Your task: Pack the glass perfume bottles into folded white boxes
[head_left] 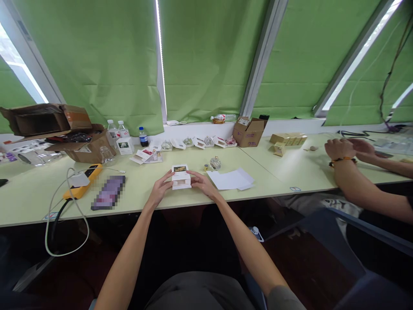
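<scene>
The left hand (160, 189) and right hand (203, 184) are gripping a small white box (181, 176) between them, closed to its width, near the front edge of the table (137, 183), while a glass bottle (215, 163), seemingly upright, is sitting beyond beside white paper (227, 179).

top (196, 289): grey | right sleeve (284, 298): grey, short | legwear (190, 243): black | hands (158, 189) (204, 184): bare

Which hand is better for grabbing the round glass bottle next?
Probably the right hand: it's nearer the round glass bottle. The left hand is across the white cardboard box, which both hands hold.
</scene>
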The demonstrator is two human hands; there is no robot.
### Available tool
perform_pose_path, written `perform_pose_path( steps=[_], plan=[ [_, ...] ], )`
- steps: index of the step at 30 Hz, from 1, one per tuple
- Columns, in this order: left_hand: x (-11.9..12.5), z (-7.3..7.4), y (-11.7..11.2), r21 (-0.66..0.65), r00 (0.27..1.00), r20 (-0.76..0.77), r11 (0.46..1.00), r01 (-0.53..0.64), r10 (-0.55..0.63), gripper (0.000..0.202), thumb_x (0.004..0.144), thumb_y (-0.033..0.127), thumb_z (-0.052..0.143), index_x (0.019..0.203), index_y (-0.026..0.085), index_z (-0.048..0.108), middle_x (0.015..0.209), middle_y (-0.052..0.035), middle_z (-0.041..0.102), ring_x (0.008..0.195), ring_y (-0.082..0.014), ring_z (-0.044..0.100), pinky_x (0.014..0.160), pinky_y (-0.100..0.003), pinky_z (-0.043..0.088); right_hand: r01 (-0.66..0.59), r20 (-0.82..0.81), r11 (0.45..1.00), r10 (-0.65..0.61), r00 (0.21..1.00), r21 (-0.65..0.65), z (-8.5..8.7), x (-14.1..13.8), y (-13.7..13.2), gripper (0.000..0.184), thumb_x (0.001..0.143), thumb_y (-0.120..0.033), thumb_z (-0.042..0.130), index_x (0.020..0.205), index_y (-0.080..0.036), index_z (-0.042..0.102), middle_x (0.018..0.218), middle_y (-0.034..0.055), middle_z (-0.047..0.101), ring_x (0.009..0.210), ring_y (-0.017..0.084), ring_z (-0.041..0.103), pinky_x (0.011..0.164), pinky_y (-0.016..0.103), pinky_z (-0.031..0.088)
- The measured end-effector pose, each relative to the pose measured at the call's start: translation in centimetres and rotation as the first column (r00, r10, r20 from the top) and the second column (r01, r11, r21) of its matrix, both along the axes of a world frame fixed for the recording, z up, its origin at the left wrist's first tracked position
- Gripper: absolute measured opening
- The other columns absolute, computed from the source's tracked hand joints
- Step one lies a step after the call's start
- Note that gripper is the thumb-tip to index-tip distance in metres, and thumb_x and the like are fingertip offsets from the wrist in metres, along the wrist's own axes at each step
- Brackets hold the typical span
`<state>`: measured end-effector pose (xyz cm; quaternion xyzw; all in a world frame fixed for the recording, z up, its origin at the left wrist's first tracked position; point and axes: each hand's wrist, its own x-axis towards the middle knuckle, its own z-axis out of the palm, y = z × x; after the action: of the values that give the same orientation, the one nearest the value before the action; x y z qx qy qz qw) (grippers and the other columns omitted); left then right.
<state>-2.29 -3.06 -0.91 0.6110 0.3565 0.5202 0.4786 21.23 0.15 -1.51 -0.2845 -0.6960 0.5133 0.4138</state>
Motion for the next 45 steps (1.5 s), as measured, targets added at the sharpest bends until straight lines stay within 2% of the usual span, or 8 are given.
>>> perform_pose_path(
  steps=[5, 13, 18, 23, 29, 35, 40, 45],
  plan=[
    [-0.1, -0.1, 0.0, -0.004, 0.998, 0.007, 0.998, 0.063, -0.063, 0.062, 0.071, 0.015, 0.058, 0.132, 0.026, 0.053, 0.155, -0.0064, 0.019, 0.117, -0.0300, 0.055, 0.096, -0.042, 0.046, -0.051, 0.022, 0.999, 0.051, 0.998, 0.011, 0.3, 0.0, -0.4, 0.073, 0.073, -0.024, 0.069, 0.140, -0.026, 0.039, 0.105, 0.0059, 0.067, 0.100, 0.021, 0.061, 0.091, 0.039, 0.046],
    [0.4, 0.0, -0.3, 0.049, 0.998, -0.055, 0.998, 0.041, -0.038, 0.054, 0.076, 0.035, 0.069, 0.127, 0.023, 0.055, 0.155, -0.0095, 0.019, 0.124, -0.0308, 0.050, 0.103, -0.043, 0.042, 0.024, 0.085, 0.999, -0.027, 0.996, 0.033, 0.8, -0.1, -1.1, 0.062, 0.078, -0.042, 0.069, 0.134, -0.027, 0.046, 0.109, 0.0069, 0.067, 0.103, 0.022, 0.062, 0.095, 0.041, 0.046],
    [0.4, -0.3, -0.1, 0.047, 0.999, -0.043, 0.999, 0.008, -0.006, 0.047, 0.077, 0.038, 0.068, 0.120, 0.021, 0.059, 0.156, -0.0103, 0.016, 0.118, -0.0301, 0.055, 0.099, -0.044, 0.047, 0.025, 0.067, 1.000, -0.026, 0.997, 0.013, 0.7, -0.2, -1.0, 0.059, 0.079, -0.044, 0.068, 0.131, -0.026, 0.049, 0.109, 0.0067, 0.067, 0.103, 0.022, 0.062, 0.096, 0.041, 0.046],
    [0.5, -0.2, -0.1, 0.023, 0.998, -0.065, 0.999, -0.024, 0.025, 0.050, 0.074, 0.040, 0.070, 0.119, 0.019, 0.058, 0.156, -0.0126, 0.014, 0.111, -0.0275, 0.060, 0.097, -0.044, 0.048, 0.006, 0.041, 1.000, -0.006, 0.999, -0.008, 0.8, -0.2, -1.1, 0.057, 0.080, -0.044, 0.066, 0.131, -0.027, 0.050, 0.111, 0.0066, 0.067, 0.106, 0.022, 0.061, 0.095, 0.040, 0.047],
    [0.4, -0.2, 0.0, 0.049, 0.998, -0.061, 0.999, -0.008, 0.011, 0.048, 0.077, 0.042, 0.067, 0.118, 0.019, 0.059, 0.152, -0.0133, 0.027, 0.117, -0.0285, 0.055, 0.098, -0.043, 0.047, 0.006, 0.029, 1.000, -0.006, 1.000, -0.003, 0.8, -0.2, -1.0, 0.056, 0.080, -0.043, 0.066, 0.131, -0.027, 0.051, 0.108, 0.0061, 0.067, 0.105, 0.023, 0.061, 0.095, 0.041, 0.047],
    [0.3, -0.4, 0.0, 0.018, 0.998, -0.064, 1.000, -0.003, 0.004, 0.056, 0.074, 0.039, 0.070, 0.126, 0.023, 0.055, 0.155, -0.0114, 0.020, 0.109, -0.0273, 0.061, 0.096, -0.044, 0.049, -0.008, 0.039, 0.999, 0.006, 0.999, 0.043, 0.7, -0.1, -0.9, 0.055, 0.078, -0.041, 0.069, 0.129, -0.026, 0.055, 0.113, 0.0064, 0.066, 0.105, 0.023, 0.061, 0.096, 0.042, 0.046],
    [0.2, -0.2, -0.1, 0.004, 0.995, -0.093, 0.999, 0.035, -0.034, 0.063, 0.074, 0.038, 0.071, 0.132, 0.024, 0.049, 0.152, -0.0111, 0.027, 0.111, -0.0264, 0.060, 0.098, -0.043, 0.047, -0.023, 0.035, 0.998, 0.021, 0.999, 0.052, 0.6, -0.1, -0.7, 0.056, 0.078, -0.041, 0.069, 0.130, -0.026, 0.054, 0.116, 0.0070, 0.065, 0.106, 0.023, 0.060, 0.097, 0.042, 0.046],
    [0.2, -0.1, -0.1, 0.004, 0.993, -0.115, 0.999, 0.035, -0.035, 0.065, 0.074, 0.037, 0.071, 0.133, 0.025, 0.048, 0.151, -0.0109, 0.030, 0.111, -0.0267, 0.060, 0.098, -0.044, 0.047, 0.018, 0.054, 0.999, -0.021, 0.998, 0.048, 0.3, -0.1, -0.5, 0.054, 0.078, -0.043, 0.068, 0.128, -0.026, 0.055, 0.113, 0.0075, 0.065, 0.106, 0.023, 0.061, 0.095, 0.042, 0.047]
  ],
)
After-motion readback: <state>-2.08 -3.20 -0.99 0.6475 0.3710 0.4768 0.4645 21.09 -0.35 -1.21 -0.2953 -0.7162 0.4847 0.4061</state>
